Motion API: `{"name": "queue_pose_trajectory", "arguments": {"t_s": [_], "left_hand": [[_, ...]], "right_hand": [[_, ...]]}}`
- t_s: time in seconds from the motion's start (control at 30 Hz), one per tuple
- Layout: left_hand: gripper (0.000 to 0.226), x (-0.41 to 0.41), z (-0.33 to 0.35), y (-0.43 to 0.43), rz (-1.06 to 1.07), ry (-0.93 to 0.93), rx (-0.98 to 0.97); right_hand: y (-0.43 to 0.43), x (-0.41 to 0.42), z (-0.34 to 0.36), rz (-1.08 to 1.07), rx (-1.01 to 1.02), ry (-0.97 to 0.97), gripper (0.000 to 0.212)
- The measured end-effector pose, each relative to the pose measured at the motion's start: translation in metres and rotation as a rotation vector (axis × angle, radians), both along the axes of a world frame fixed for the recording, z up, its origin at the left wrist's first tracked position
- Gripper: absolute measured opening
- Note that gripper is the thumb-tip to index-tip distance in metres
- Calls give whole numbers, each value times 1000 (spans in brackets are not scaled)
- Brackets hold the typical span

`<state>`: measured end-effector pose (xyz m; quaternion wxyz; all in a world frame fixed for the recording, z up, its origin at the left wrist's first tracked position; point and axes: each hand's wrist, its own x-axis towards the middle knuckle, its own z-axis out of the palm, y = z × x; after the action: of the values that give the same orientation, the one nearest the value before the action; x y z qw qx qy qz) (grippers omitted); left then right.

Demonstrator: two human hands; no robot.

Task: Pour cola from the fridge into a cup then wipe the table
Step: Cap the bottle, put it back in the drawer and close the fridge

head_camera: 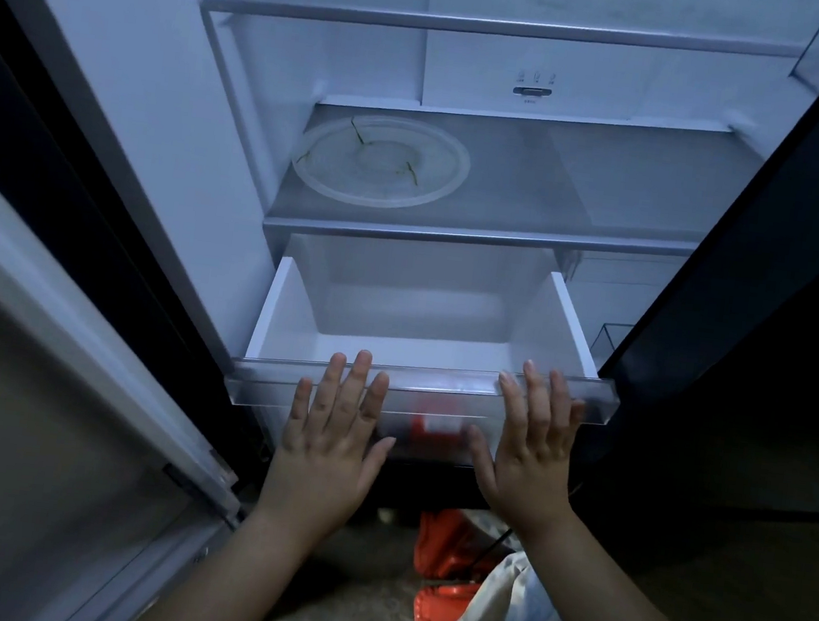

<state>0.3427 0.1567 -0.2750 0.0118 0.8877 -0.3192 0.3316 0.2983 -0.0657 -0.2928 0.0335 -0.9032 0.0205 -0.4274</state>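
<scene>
The fridge stands open in front of me. Its white drawer (284, 316) is pulled out and I see nothing inside it. My left hand (332, 434) lies flat, fingers spread, against the drawer's clear front panel (439, 390). My right hand (530, 441) rests the same way on the panel's right part. Neither hand holds anything. Behind the clear panel, between my hands, shows something red with a white label (437, 426); I cannot tell what it is. No cup is in view.
A round translucent plate (320, 182) lies on the glass shelf (615, 190) above the drawer. The open left door (64, 322) and the dark right door (761, 248) flank me closely. An orange-red object (446, 549) sits on the floor by my legs.
</scene>
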Motion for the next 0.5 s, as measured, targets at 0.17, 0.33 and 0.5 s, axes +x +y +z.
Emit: {"name": "queue_pose_trajectory", "arguments": {"t_s": [0.17,0.33,0.5], "left_hand": [[78,12,8,-7,11,15,-17],[78,39,24,-15,40,140,-46],[93,61,32,-31,62,230,-28]], "right_hand": [[-4,13,5,-24,-48,49,65],[-3,40,16,-38,-26,141,64],[-17,63,28,-68,-40,237,70]]}}
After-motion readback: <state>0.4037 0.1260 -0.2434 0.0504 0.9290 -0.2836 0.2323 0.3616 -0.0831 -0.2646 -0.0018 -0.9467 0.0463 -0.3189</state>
